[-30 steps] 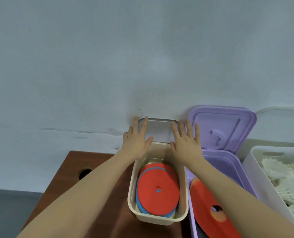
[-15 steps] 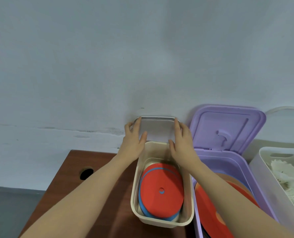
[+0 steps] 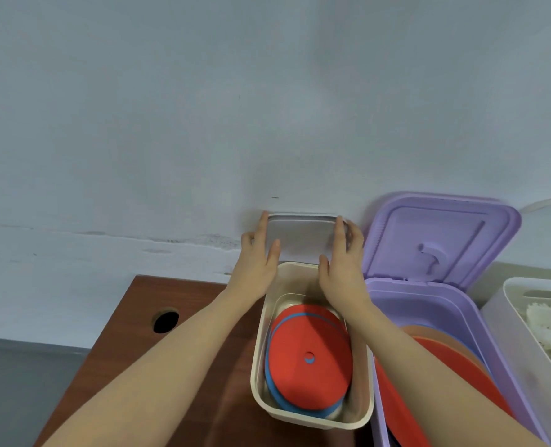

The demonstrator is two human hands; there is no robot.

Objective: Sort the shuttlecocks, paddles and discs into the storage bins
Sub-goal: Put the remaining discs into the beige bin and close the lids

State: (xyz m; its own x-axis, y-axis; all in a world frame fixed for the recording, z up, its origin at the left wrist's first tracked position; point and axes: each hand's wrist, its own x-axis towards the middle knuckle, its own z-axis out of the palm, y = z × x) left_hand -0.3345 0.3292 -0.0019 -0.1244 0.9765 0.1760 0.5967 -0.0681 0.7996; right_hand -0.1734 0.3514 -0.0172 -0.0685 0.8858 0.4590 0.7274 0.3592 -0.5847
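Head view: we grip the lid (image 3: 301,240) at 12 o'clock, left hand (image 3: 257,262) and right hand (image 3: 342,266) fingers curled on its edges. Discs (image 3: 309,359) binned; closing bin (image 3: 313,417) looks next.

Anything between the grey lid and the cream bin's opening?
Nothing visible. Both hands, left and right, hold the grey lid upright against the wall behind the cream bin; the red disc inside appears to sit below the rim.

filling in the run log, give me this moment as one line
phase: lidding | left hand: grips grey lid left edge | right hand: grips right edge | cream bin: open, discs inside | purple bin: open
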